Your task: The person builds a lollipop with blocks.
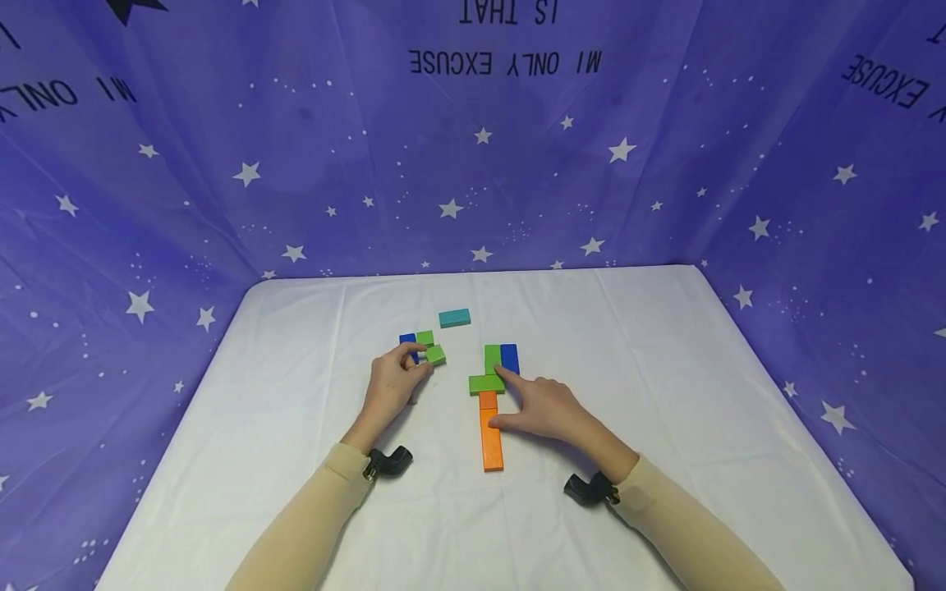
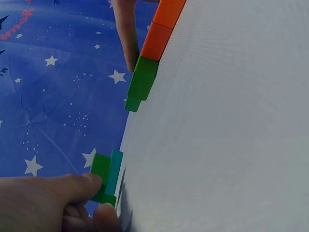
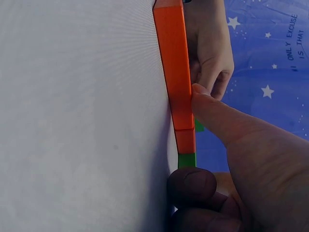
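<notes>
My left hand [image 1: 392, 382] pinches a small green block [image 1: 437, 355] between thumb and fingertips, left of the middle of the table. Close by it are another green block [image 1: 424, 337] and a blue block [image 1: 408, 338], partly hidden by the fingers. My right hand [image 1: 548, 407] lies over a row of blocks. Its index fingertip touches an upright green block [image 1: 492, 355], and its thumb reaches the long orange block [image 1: 491, 450]. Between these sit a crosswise green block [image 1: 485, 384] and a short orange block [image 1: 488, 400]. A blue block [image 1: 510, 359] stands against the upright green one.
A teal block [image 1: 454, 318] lies farther back on the white cloth-covered table [image 1: 628, 328]. Purple star-printed fabric [image 1: 473, 164] hangs behind and at both sides. A black wrist-worn device [image 1: 589, 490] sits at each sleeve cuff.
</notes>
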{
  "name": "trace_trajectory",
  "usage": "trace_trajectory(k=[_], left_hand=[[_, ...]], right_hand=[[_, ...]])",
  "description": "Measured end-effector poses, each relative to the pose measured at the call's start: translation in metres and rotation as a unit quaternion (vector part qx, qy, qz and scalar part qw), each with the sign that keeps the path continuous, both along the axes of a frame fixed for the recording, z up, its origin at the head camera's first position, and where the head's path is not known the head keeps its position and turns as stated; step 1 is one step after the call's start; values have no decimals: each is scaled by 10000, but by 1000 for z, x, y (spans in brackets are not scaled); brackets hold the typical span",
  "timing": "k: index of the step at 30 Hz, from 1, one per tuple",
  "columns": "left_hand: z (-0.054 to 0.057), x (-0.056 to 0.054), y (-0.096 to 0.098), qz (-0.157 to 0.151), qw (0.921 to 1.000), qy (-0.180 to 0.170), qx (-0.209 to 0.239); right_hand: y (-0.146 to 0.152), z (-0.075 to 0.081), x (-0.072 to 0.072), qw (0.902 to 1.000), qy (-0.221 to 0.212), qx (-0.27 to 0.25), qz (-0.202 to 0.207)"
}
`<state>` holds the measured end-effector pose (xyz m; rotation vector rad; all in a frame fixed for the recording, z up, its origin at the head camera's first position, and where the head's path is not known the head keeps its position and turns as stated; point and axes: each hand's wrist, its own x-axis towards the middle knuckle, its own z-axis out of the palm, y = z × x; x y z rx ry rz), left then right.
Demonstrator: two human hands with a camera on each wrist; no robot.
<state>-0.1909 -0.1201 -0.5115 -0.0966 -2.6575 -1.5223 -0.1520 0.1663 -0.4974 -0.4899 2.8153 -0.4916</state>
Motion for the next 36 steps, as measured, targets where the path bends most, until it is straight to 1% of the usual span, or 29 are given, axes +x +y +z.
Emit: trace_trajectory(k=[4, 10, 15, 18, 21, 25, 33, 36], left_hand=[[1, -1, 3, -158, 9999, 46, 38], [4, -3, 8, -281, 9996, -33, 92], [9, -5, 10, -398, 9992, -8, -10], [13, -6, 12, -501, 9987, 16, -21], [14, -7, 17, -624, 9980, -37, 41], [15, -8, 25, -770, 9970, -117, 1], [13, -9, 35, -878, 9955, -363, -21], [13, -8, 36, -936, 9949, -363, -75]], right_hand=[[1, 0, 0, 10000, 7, 0, -15], [1, 1, -1, 10000, -1, 4, -39], [1, 1, -1, 10000, 28, -2, -51], [1, 0, -1, 10000, 19, 16, -48], [0, 1, -2, 10000, -6, 16, -48], [0, 1, -2, 10000, -9, 27, -43], [0, -1, -1, 10000, 24, 14, -29], [0, -1, -1, 10000, 26, 5, -5]])
